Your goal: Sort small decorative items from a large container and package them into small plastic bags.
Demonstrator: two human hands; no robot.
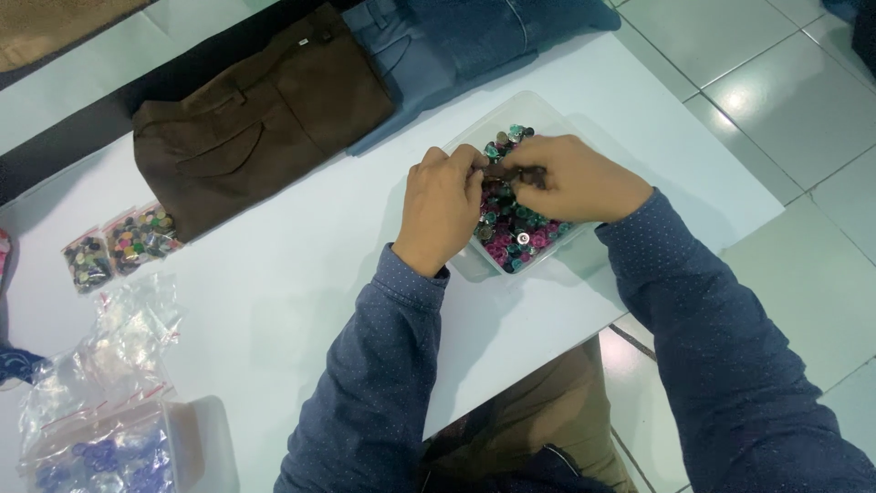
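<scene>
Both my hands pick through a clear tub of mixed buttons on the white bench.

My left hand and right hand are curled, fingertips pinching together over the button tub; what they grip I cannot tell. The buttons look light, hard and slippery, best pinched by the rim.

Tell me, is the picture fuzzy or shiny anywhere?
Head view: light is soft and even; the white table looks a bit washed out, the floor tiles show mild sheen, both hands cast faint shadows over the clear button box, and small buttons look slightly soft.
</scene>
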